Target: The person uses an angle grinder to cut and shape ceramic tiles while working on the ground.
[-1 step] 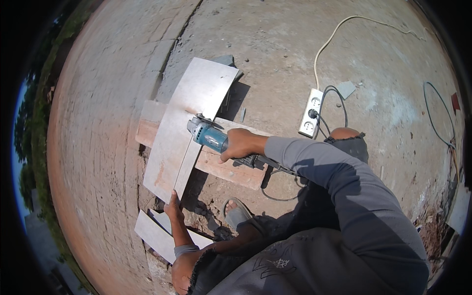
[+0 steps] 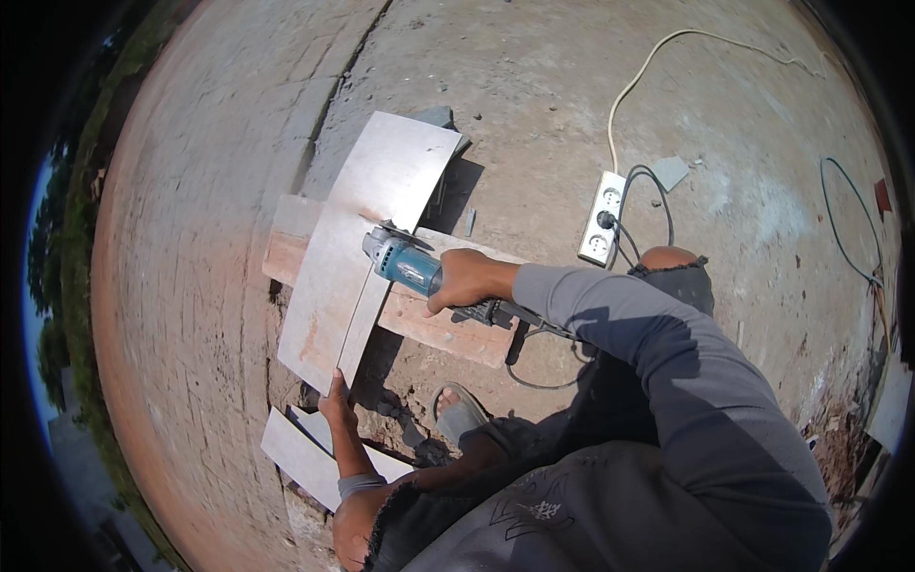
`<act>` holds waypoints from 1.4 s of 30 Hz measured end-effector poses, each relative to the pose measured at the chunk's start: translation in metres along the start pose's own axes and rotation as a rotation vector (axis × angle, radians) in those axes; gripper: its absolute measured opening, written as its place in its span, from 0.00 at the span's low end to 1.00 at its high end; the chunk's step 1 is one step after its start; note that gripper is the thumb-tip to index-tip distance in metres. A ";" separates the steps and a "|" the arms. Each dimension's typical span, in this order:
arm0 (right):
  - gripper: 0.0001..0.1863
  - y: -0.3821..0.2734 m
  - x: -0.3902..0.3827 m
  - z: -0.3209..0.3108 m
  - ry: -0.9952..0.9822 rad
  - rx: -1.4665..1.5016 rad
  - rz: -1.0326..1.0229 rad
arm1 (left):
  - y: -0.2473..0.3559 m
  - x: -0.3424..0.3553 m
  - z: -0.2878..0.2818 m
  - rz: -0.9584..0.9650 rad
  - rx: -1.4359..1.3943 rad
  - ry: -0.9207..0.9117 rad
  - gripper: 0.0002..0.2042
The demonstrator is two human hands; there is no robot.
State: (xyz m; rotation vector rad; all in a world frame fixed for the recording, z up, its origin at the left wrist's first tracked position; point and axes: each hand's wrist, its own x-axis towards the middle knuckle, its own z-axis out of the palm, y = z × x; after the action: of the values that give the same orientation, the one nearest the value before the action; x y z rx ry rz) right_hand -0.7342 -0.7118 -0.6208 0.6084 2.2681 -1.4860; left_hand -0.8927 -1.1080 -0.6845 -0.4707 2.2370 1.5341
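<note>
A teal and black angle grinder (image 2: 408, 266) lies across a long pale tile (image 2: 329, 286), its metal head and disc at the tile's surface. My right hand (image 2: 465, 281) is wrapped around the grinder's body. From the grinder's head a straight, narrow slit runs along the tile toward my left hand (image 2: 337, 402). That hand grips the tile's near edge beside the slit, one finger on top and the others hidden below. Under the tile, a reddish block (image 2: 443, 324) sticks out on the right and another block (image 2: 284, 257) on the left.
Pale tile pieces (image 2: 303, 462) lie by my left forearm. A white power strip (image 2: 602, 219) holds a black plug, with a pale cable (image 2: 624, 95) leading away. My sandalled foot (image 2: 459, 415) stands near the block. Darker slabs (image 2: 437, 116) sit under the tile's far end.
</note>
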 end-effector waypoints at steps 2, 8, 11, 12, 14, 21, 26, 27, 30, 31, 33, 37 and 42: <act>0.40 0.001 -0.001 -0.001 0.002 0.001 0.006 | -0.001 0.001 0.001 -0.001 -0.010 0.004 0.32; 0.42 0.001 -0.006 -0.002 -0.010 0.004 -0.012 | -0.013 0.013 -0.008 0.016 -0.032 -0.020 0.27; 0.38 -0.005 -0.008 -0.005 0.031 -0.004 -0.008 | -0.026 0.018 -0.018 -0.028 -0.022 -0.036 0.21; 0.37 -0.006 -0.011 -0.007 0.035 -0.003 -0.018 | -0.031 0.018 -0.021 -0.039 -0.036 -0.050 0.20; 0.35 -0.010 -0.017 -0.014 0.055 0.010 -0.042 | -0.041 0.013 -0.030 -0.036 -0.053 -0.056 0.20; 0.26 -0.015 -0.047 -0.049 0.093 0.267 -0.008 | -0.044 -0.022 -0.029 0.225 0.535 0.196 0.39; 0.24 -0.008 -0.068 -0.069 0.168 0.306 0.044 | -0.019 -0.034 0.005 0.568 0.899 0.135 0.41; 0.24 -0.007 -0.072 -0.072 0.178 0.310 0.041 | -0.016 -0.034 0.014 0.665 0.863 0.074 0.41; 0.25 -0.003 -0.083 -0.076 0.210 0.325 0.045 | -0.013 -0.029 0.043 0.758 0.901 0.011 0.41; 0.25 -0.003 -0.086 -0.078 0.226 0.334 0.048 | -0.013 -0.028 0.051 0.810 0.892 0.004 0.37; 0.25 0.000 -0.091 -0.081 0.219 0.337 0.038 | -0.007 -0.027 0.061 0.814 0.863 -0.047 0.33; 0.26 0.010 -0.100 -0.084 0.243 0.249 0.052 | 0.015 -0.049 0.078 0.862 0.783 -0.204 0.26; 0.27 0.032 -0.115 -0.087 0.276 0.265 0.052 | 0.039 -0.089 0.119 1.082 0.766 -0.413 0.30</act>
State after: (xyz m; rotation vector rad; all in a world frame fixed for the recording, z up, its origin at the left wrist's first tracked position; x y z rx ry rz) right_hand -0.6254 -0.6381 -0.5531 0.9976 2.2439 -1.7868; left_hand -0.8194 -0.9779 -0.6479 1.3129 2.5396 0.7957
